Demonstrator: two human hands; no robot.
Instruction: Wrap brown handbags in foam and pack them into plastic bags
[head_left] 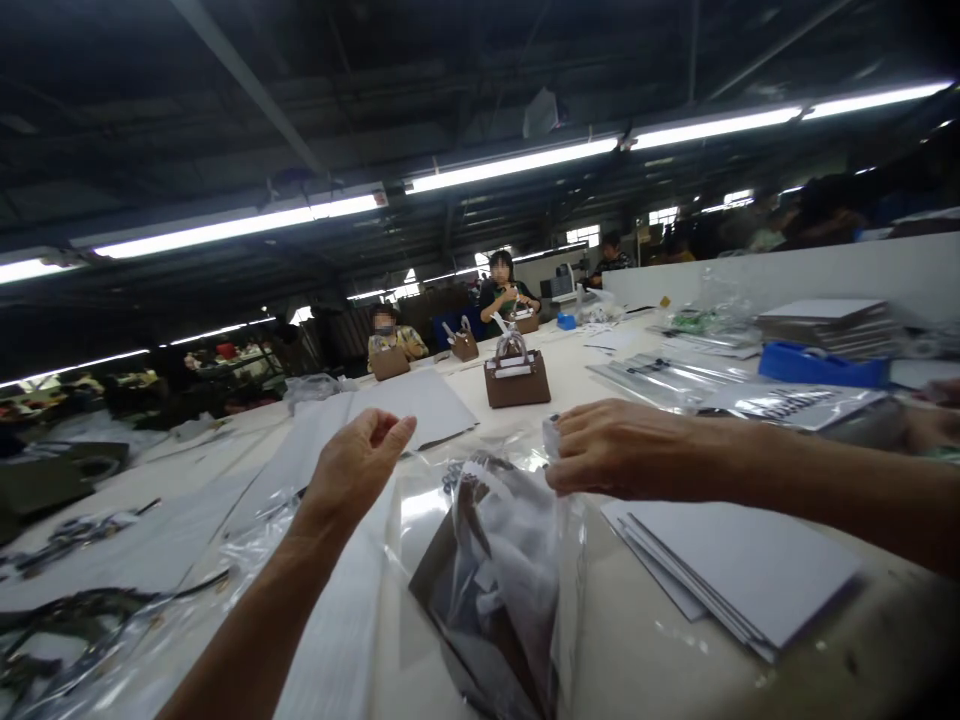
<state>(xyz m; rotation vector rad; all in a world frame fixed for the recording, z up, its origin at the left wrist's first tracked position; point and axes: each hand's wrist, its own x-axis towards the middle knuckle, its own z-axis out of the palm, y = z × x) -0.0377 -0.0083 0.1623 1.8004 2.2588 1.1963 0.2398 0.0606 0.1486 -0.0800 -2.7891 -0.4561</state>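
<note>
Hands (616,448) at clear bag (427,503): right pinching its edge, left perhaps touching

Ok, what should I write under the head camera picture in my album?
A left hand and a right hand by a filled clear plastic bag, with a brown handbag standing beyond.

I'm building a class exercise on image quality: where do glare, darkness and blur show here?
Head view: ceiling tubes glare white; the roof around them sinks into darkness; glossy highlights dot the clear plastic bag; the far-left background looks soft.
</note>
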